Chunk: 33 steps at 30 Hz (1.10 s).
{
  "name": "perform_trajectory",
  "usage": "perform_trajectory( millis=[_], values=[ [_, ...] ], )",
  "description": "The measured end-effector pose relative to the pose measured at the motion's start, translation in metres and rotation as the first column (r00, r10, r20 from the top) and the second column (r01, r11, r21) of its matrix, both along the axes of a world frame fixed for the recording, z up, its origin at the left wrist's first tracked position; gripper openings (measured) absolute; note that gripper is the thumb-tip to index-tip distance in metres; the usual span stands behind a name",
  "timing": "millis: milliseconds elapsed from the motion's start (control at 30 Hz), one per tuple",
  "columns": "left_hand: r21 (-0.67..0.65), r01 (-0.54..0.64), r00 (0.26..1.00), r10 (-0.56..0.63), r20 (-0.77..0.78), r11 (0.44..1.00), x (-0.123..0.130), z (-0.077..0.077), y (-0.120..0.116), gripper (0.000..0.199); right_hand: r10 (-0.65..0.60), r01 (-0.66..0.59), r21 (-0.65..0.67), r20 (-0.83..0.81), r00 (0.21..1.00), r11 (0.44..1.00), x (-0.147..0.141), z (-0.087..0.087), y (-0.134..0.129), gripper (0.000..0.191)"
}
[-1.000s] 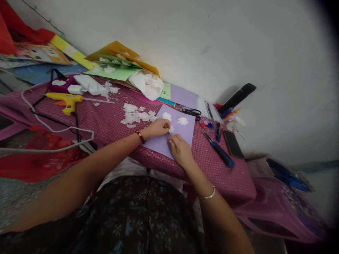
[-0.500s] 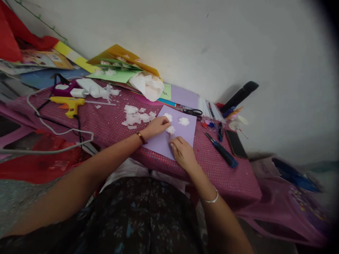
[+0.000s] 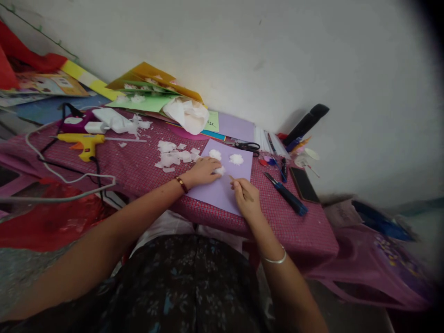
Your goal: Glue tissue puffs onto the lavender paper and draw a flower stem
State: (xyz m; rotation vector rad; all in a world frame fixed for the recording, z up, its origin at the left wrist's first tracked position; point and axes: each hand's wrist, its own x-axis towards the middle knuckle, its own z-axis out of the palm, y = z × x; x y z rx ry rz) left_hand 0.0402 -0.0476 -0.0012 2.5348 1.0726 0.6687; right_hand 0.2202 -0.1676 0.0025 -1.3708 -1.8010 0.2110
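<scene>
A purple sheet of paper [image 3: 222,196] lies on the table in front of me, with three fluffy white paper tufts on it. My left hand [image 3: 204,171] rests flat on the sheet, its fingers stretched against the nearest tuft [image 3: 219,171]. Above those fingers sits a second tuft [image 3: 215,154]; the third tuft [image 3: 237,159] is to the right. Over the sheet's right edge, my right hand [image 3: 247,199] is closed around a thin brownish stick [image 3: 247,194], its tip pointing toward the nearest tuft.
Torn white paper pieces [image 3: 171,155] lie left of the sheet. A yellow glue gun [image 3: 85,142] with cords is farther left. Scissors [image 3: 248,146] lie behind the sheet. On the right are a blue utility knife [image 3: 289,198] and a phone [image 3: 305,185].
My left hand has flattened beside the nearest tuft. My right hand has moved slightly right and turned, so the stick in it now shows. The whole view has shifted a little.
</scene>
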Motion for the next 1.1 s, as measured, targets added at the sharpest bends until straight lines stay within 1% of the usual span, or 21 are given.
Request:
perform_trajectory(
  millis=[67, 167, 233, 333, 400, 500, 633, 733, 800, 833, 900, 967, 1000, 1033, 1067, 1100],
  values=[
    [0.026, 0.025, 0.999, -0.024, -0.047, 0.999, 0.0, 0.001, -0.005, 0.03, -0.02, 0.02, -0.001, -0.002, 1.0, 1.0, 0.001, -0.001, 0.001, 0.026],
    [0.084, 0.014, 0.998, -0.009, -0.063, 0.996, -0.001, 0.003, -0.011, 0.041, -0.04, 0.04, -0.003, -0.006, 0.999, 0.999, 0.002, -0.002, 0.003, 0.026],
    [0.11, 0.044, 0.996, -0.035, -0.082, 0.993, 0.0, 0.002, -0.012, 0.046, -0.047, 0.047, -0.006, -0.008, 0.999, 0.999, 0.002, -0.002, 0.003, 0.026],
    [0.103, 0.136, 0.983, -0.121, -0.141, 0.985, 0.003, -0.003, -0.012, 0.041, -0.051, 0.051, -0.007, -0.007, 0.999, 0.999, 0.002, -0.001, 0.003, 0.025],
    [0.1, 0.153, 0.979, -0.137, -0.154, 0.983, 0.004, -0.006, -0.012, 0.039, -0.053, 0.053, -0.004, -0.01, 0.999, 0.999, 0.002, -0.001, 0.002, 0.025],
    [0.115, 0.112, 0.988, -0.099, -0.117, 0.987, 0.002, -0.005, -0.013, 0.04, -0.053, 0.053, 0.003, -0.025, 0.998, 0.999, 0.003, 0.0, 0.002, 0.027],
    [0.097, 0.014, 1.0, -0.012, -0.019, 0.995, -0.011, 0.002, -0.013, 0.043, -0.068, 0.067, -0.019, -0.055, 0.996, 0.998, 0.004, -0.003, 0.0, 0.026],
    [0.033, -0.048, 0.998, 0.047, 0.035, 0.998, -0.026, 0.004, -0.009, 0.037, -0.059, 0.054, -0.06, -0.096, 0.994, 0.997, 0.004, -0.004, -0.002, 0.024],
    [-0.031, -0.057, 0.997, 0.059, 0.045, 0.998, -0.037, 0.005, -0.009, 0.029, -0.027, 0.015, -0.084, -0.145, 0.989, 0.996, 0.006, 0.002, -0.001, 0.022],
    [-0.062, -0.035, 0.999, 0.037, 0.039, 0.997, -0.042, 0.006, -0.012, 0.026, -0.015, 0.0, -0.09, -0.172, 0.985, 0.996, 0.008, 0.007, 0.0, 0.02],
    [-0.106, 0.019, 0.999, -0.016, 0.03, 0.994, -0.053, 0.009, -0.024, 0.021, -0.025, 0.007, -0.081, -0.226, 0.974, 0.997, 0.016, 0.021, 0.005, 0.018],
    [-0.125, 0.036, 0.999, -0.031, 0.042, 0.992, -0.062, 0.016, -0.042, 0.017, -0.072, 0.069, -0.021, -0.281, 0.957, 0.997, 0.028, 0.035, 0.015, 0.018],
    [-0.145, 0.055, 0.997, -0.046, 0.06, 0.988, -0.066, 0.02, -0.051, 0.016, -0.108, 0.121, 0.023, -0.301, 0.947, 0.992, 0.036, 0.039, 0.021, 0.018],
    [-0.234, 0.101, 0.986, -0.067, 0.15, 0.967, -0.07, 0.024, -0.059, 0.015, -0.154, 0.184, 0.067, -0.313, 0.937, 0.981, 0.045, 0.042, 0.028, 0.019],
    [-0.343, 0.128, 0.956, -0.025, 0.291, 0.93, -0.073, 0.029, -0.065, 0.014, -0.214, 0.256, 0.098, -0.316, 0.924, 0.962, 0.054, 0.042, 0.035, 0.019],
    [-0.458, 0.147, 0.894, 0.081, 0.441, 0.877, -0.075, 0.034, -0.068, 0.012, -0.282, 0.328, 0.109, -0.308, 0.909, 0.938, 0.062, 0.04, 0.041, 0.019]
  ],
)
